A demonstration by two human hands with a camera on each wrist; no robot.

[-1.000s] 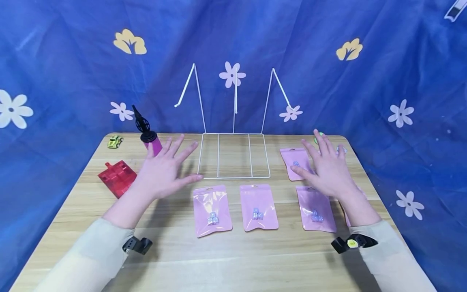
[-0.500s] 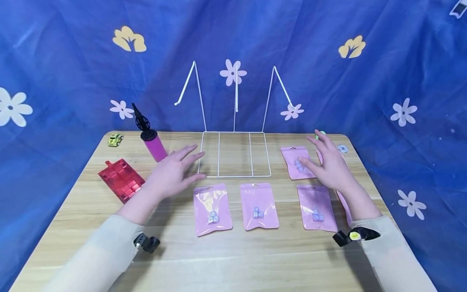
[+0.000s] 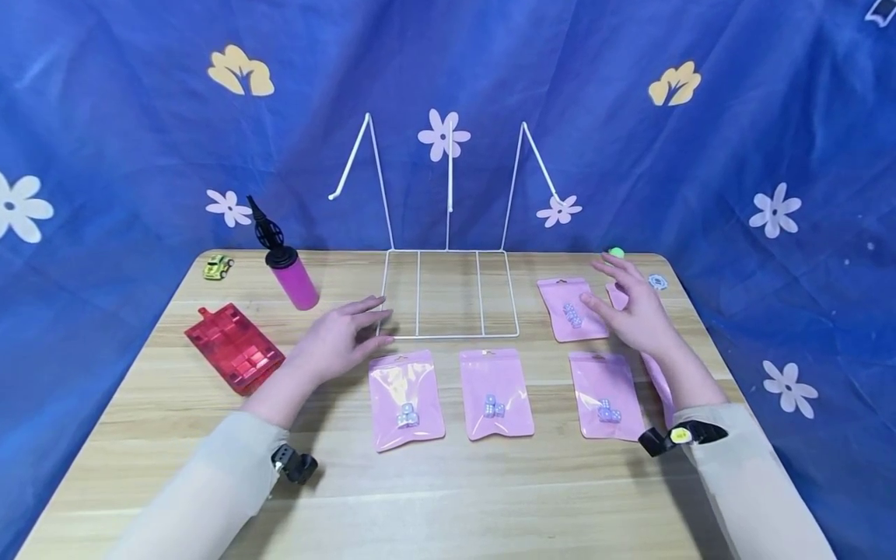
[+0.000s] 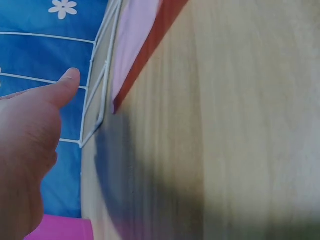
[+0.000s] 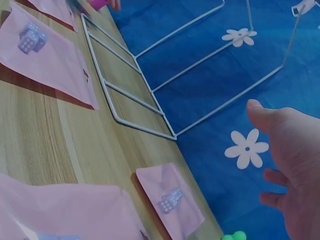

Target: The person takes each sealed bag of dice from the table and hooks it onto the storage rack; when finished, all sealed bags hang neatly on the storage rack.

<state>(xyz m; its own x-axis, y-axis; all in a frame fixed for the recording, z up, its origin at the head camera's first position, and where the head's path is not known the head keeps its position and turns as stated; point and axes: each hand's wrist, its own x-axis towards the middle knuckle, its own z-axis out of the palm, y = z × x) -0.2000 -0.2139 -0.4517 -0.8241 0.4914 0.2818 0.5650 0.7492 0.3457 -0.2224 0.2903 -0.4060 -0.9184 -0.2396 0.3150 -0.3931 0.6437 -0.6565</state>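
A white wire rack [image 3: 448,337] with three upright hooked arms stands at the back middle. My left hand [image 3: 332,342] hovers by its front left corner, fingers loosely bent and holding nothing; contact with the wire cannot be told. Several pink zip bags with pale dice showing lie flat: one front left [image 3: 404,381], one beside it [image 3: 495,377], and one front right [image 3: 602,377]. My right hand [image 3: 635,311] is raised beside the back right bag [image 3: 563,294], fingers relaxed around nothing. Another pink bag [image 3: 658,389] is partly hidden under the right forearm.
At left lie a red translucent case [image 3: 234,350] and a small green toy car [image 3: 218,267]. A magenta hand pump [image 3: 294,284] with a black nozzle stands near. A poker chip [image 3: 658,282] and a green object [image 3: 616,253] sit at the back right. Blue cloth hangs behind.
My left hand has moved right and toward me, its spread fingers drawing in near the rack. My right hand's fingers have come closer together, shifting slightly right. The bags have stayed put.
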